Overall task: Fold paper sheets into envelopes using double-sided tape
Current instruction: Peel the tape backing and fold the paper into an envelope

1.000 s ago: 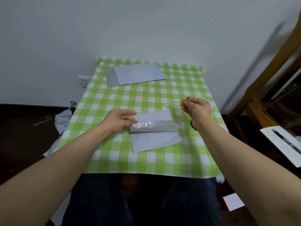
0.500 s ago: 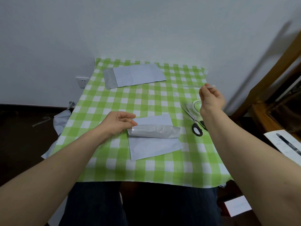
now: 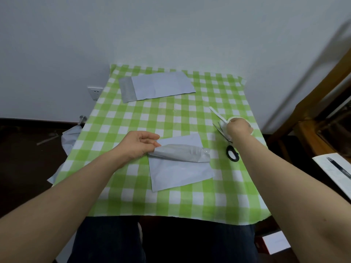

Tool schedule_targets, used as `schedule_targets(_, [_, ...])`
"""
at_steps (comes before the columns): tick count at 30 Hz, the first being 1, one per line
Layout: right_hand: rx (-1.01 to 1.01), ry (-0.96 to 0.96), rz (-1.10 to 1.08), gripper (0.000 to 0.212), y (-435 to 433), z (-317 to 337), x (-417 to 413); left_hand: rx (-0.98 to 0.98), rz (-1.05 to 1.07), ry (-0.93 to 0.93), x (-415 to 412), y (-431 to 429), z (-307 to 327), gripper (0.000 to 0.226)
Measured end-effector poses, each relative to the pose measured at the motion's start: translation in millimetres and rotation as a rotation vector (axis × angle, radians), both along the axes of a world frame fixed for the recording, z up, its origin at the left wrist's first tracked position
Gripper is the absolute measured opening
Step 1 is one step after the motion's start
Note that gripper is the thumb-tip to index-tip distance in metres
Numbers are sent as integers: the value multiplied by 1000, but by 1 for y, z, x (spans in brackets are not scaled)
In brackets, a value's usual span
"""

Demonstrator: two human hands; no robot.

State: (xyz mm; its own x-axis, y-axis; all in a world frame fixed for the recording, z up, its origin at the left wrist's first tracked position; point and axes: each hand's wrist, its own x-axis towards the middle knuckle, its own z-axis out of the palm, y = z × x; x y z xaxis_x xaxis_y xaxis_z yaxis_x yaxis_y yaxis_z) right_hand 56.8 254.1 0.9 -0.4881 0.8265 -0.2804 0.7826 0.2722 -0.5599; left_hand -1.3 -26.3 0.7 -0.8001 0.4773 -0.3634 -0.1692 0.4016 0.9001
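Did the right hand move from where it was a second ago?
Yes. The right hand went right, away from the paper sheet, and now sits by the scissors at the tape roll, holding a white strip.

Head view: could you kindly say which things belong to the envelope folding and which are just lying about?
Job in hand: half-folded sheet, pinched by the left hand; tape strip in the right hand; tape roll; scissors; finished envelope.
Lying about: pen; wall socket; floor paper.
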Motion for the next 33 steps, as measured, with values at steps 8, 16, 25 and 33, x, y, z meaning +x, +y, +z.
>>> schedule_targets(8, [-248, 335, 468, 27, -43, 19, 12, 16, -25, 16, 5, -5, 2, 38])
schedule_targets(16, [-341, 9, 817, 23, -84, 21, 4, 55, -35, 37, 11, -13, 1, 35])
schedule_targets(25, [-229, -87, 936, 17, -92, 16, 6, 97, 20, 3, 11, -21, 1, 34])
schedule_targets(33, [-227, -83, 956, 19, -98, 17, 8, 237, 251, -198, 4, -31, 0, 34])
